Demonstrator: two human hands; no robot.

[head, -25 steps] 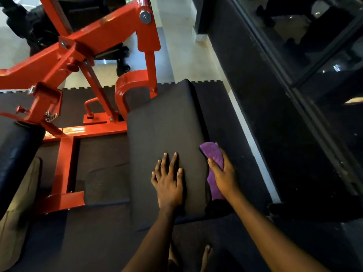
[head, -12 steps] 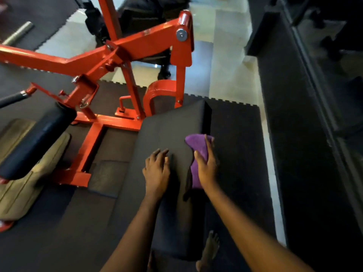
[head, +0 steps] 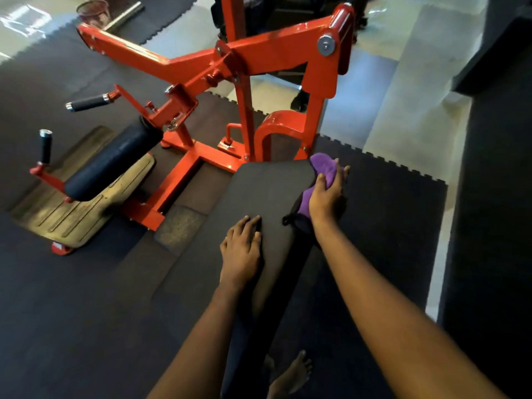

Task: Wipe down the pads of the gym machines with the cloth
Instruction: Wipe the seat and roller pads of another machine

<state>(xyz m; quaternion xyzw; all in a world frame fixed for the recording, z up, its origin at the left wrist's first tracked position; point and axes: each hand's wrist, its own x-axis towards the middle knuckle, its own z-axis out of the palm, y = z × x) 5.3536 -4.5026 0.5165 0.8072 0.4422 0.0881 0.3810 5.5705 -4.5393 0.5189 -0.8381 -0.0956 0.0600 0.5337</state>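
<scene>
A: Where does the head view sit?
B: Close above the near end of the black pad [head: 267, 197], facing forward and down along it.
A: How wide?
B: Wide. Most of the red frame [head: 276, 59] beyond the pad's far end fits in.

I count two hands of mine, left hand [head: 240, 251] and right hand [head: 326, 197], one cloth [head: 324, 165], one flat pad [head: 267, 191], one roller pad [head: 112, 164], one red machine [head: 273, 53], two handles, a far handle [head: 87, 102] and a near handle [head: 45, 145], one footplate [head: 66, 214], one steel bar [head: 121, 14] and one bare foot [head: 290, 375]
</scene>
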